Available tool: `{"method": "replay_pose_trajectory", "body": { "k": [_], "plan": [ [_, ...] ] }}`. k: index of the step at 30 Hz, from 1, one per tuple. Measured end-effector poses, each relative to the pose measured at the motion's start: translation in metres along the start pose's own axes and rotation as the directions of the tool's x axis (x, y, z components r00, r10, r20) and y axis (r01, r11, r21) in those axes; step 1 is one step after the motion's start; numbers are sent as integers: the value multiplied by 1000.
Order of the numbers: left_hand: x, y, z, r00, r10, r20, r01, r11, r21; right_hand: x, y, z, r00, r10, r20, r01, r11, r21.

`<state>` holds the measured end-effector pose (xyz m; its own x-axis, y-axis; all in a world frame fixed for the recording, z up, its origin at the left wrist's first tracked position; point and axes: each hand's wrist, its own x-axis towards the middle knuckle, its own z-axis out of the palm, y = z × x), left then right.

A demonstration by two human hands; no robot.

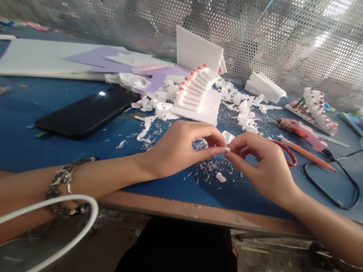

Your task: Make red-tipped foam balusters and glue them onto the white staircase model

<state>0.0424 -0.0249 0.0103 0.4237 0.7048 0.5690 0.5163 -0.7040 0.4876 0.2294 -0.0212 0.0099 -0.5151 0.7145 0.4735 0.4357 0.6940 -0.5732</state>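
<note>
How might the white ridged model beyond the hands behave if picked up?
The white ridged model is probably light for its size, as it looks like paper or foam. It may be fragile, seeming made of many narrow strips. Its reddish tips could catch, since they sit at the strip ends.

Both hands [179, 147] [264, 164] pinch a small white scrap [227, 137].

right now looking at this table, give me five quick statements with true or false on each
1. The left hand and right hand come together at the fingertips. True.
2. The black phone lies on the right hand's side. False: the black phone lies on the left hand's side.
3. White scraps lie on the blue table. True.
4. The left wrist is bare. False: a bracelet circles it.
5. The pink tool lies left of the black phone. False: it lies right.
</note>
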Motion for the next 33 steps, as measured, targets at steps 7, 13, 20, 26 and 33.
{"method": "replay_pose_trajectory", "body": {
  "k": [7, 13, 20, 26, 33],
  "plan": [
    [3, -4, 0, 992, -100, 83, 115, 972, -203, -2, -4, -1, 995, -47, -84, 49, 998, 25],
    [5, -6, -1, 977, -116, 180, 161, 952, -259, -3, -7, -4, 992, -92, -84, 83, 991, -103],
    [0, 0, 1, 999, 34, 33, -30, 994, -106, -1, -6, -3, 993, -81, -88, 67, 986, -154],
    [1, -1, 0, 994, 88, 67, -78, 987, -141, -2, -6, -2, 995, -67, -73, 59, 993, -107],
    [3, -5, -1, 993, -83, 88, 102, 966, -237, -3, -6, 1, 995, -18, -99, 25, 997, 68]
  ]
}}
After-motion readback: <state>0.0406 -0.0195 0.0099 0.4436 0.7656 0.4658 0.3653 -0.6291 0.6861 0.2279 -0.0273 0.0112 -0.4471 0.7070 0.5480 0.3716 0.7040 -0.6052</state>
